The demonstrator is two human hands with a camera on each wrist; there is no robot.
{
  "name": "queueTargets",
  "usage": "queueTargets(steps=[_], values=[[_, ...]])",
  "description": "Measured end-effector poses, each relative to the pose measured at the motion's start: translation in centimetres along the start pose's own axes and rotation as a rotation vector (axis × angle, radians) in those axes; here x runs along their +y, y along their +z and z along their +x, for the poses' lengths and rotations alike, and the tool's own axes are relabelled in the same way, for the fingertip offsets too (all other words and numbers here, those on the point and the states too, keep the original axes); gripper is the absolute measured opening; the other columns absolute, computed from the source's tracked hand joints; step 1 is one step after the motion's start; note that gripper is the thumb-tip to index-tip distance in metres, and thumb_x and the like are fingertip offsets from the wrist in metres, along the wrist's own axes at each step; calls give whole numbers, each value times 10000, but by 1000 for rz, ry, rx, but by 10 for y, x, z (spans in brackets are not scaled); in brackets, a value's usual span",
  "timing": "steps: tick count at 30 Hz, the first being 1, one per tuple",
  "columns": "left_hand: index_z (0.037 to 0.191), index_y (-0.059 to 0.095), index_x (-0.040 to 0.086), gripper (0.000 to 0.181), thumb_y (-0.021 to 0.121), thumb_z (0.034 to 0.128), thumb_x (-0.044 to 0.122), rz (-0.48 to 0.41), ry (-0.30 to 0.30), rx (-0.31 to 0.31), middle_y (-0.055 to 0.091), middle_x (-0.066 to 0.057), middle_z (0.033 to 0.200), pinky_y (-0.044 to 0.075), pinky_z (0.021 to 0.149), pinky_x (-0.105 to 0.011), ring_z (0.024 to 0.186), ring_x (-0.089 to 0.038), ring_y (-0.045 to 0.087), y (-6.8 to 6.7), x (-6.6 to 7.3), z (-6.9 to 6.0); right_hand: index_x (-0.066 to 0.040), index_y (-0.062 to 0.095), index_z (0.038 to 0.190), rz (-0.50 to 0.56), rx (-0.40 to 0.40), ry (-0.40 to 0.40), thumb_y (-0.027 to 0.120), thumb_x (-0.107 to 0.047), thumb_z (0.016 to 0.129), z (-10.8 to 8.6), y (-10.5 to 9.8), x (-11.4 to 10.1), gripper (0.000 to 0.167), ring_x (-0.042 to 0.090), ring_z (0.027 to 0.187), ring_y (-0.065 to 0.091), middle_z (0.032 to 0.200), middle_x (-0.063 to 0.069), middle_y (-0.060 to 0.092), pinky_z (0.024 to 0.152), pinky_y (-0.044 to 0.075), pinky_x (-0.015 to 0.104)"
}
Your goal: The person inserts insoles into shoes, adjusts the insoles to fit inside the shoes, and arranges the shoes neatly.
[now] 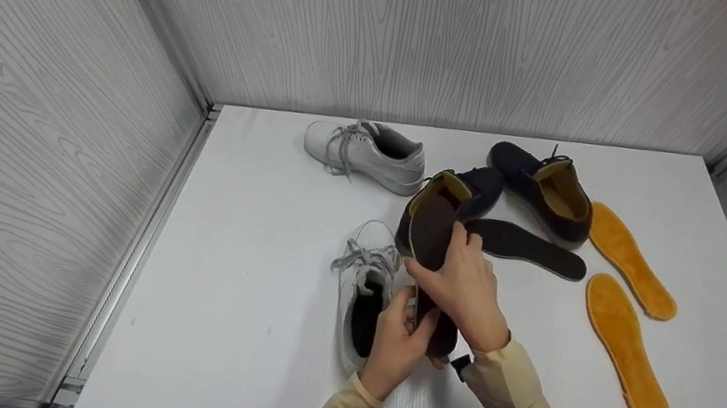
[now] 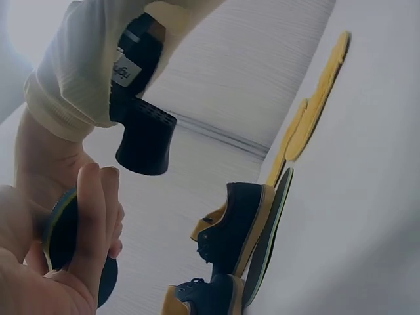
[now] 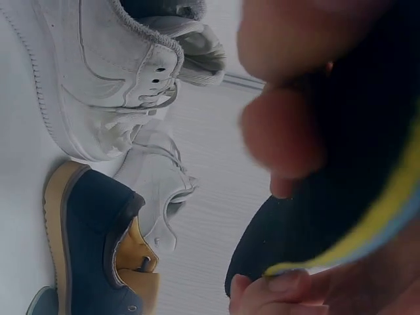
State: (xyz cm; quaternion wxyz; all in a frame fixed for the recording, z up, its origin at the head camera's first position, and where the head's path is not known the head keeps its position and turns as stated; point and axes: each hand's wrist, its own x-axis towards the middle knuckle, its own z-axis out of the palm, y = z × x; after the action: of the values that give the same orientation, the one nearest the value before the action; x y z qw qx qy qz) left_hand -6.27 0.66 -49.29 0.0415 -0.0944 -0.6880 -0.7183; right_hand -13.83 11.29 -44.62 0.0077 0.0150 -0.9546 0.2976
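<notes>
Both hands hold one dark insole above the table, its edge showing yellow and blue layers in the right wrist view. My left hand pinches its lower end, fingers curled round it. Higher up, my right hand grips it with the thumb on the near side. Just left of the hands stands a white laced shoe, its opening towards me. Behind the insole's upper end is a dark blue shoe with a tan lining, partly hidden.
A second white shoe stands at the back, another dark blue shoe at back right. Another dark insole lies in front of it. Two orange insoles lie on the right of the white table.
</notes>
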Motion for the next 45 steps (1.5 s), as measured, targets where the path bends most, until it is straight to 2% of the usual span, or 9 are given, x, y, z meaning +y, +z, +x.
queueTargets(steps=[6, 12, 19, 24, 29, 32, 35, 40, 45], values=[[1167, 535, -23, 183, 551, 1004, 58, -160, -79, -46, 656, -219, 646, 514, 416, -405, 395, -257, 608, -2, -20, -2, 49, 464, 1407, -1, 77, -52, 771, -494, 769, 1, 2, 1, 892, 505, 968, 600, 1172, 288, 574, 812, 484, 603], [1206, 509, -28, 255, 559, 1011, 128, -275, -116, -104, 664, -239, 684, 520, 433, -458, 428, -234, 629, -6, -19, -2, 48, 536, 1337, 17, 150, -128, 760, -396, 760, 2, 3, 2, 762, 447, 876, 625, 1046, 249, 633, 739, 507, 557], [1178, 545, -46, 223, 486, 1034, 113, -252, -98, -112, 661, -238, 691, 523, 433, -448, 435, -304, 628, -18, -13, 2, 45, 540, 1346, 29, 180, -141, 729, -359, 762, 1, 2, 1, 735, 431, 831, 623, 1034, 237, 623, 707, 513, 551], [1067, 622, -30, 176, 497, 1027, 87, -38, 25, -29, 633, -172, 658, 469, 385, -321, 398, -186, 554, -45, -11, 17, 38, 583, 1293, 22, 212, -149, 725, -327, 764, 2, -1, 2, 658, 422, 775, 609, 973, 217, 612, 671, 503, 546], [923, 684, -6, 76, 630, 939, 45, 351, 210, 103, 619, -37, 637, 422, 479, -215, 500, -54, 505, -75, -19, 39, 24, 623, 1241, 14, 240, -173, 710, -293, 755, 1, -2, 1, 587, 436, 740, 601, 935, 196, 606, 649, 491, 561], [890, 704, 21, 42, 672, 886, 48, 554, 260, 129, 562, 26, 631, 402, 522, -237, 533, -59, 465, -90, -26, 50, 20, 632, 1231, 11, 246, -192, 694, -281, 758, 1, -2, 0, 564, 441, 736, 600, 933, 189, 608, 645, 491, 566], [954, 709, 46, 105, 686, 860, 87, 691, 222, 58, 515, 8, 698, 385, 558, -289, 578, -112, 430, -101, -30, 56, 14, 643, 1208, 11, 266, -214, 687, -261, 752, 0, -2, -1, 534, 436, 719, 593, 913, 180, 605, 631, 488, 566], [1108, 679, 59, 299, 732, 856, 211, 852, 66, -120, 544, -74, 882, 446, 630, -356, 736, -175, 506, -111, -32, 55, 23, 656, 1188, 16, 301, -246, 684, -228, 753, -2, -2, -1, 503, 426, 695, 592, 888, 175, 602, 616, 491, 559], [903, 699, 66, 101, 679, 883, 163, 919, 53, -174, 593, -70, 863, 474, 646, -385, 753, -210, 555, -113, -29, 61, 29, 648, 1238, 23, 299, -243, 668, -237, 773, -5, -6, -7, 536, 408, 688, 587, 924, 182, 606, 614, 497, 545]])
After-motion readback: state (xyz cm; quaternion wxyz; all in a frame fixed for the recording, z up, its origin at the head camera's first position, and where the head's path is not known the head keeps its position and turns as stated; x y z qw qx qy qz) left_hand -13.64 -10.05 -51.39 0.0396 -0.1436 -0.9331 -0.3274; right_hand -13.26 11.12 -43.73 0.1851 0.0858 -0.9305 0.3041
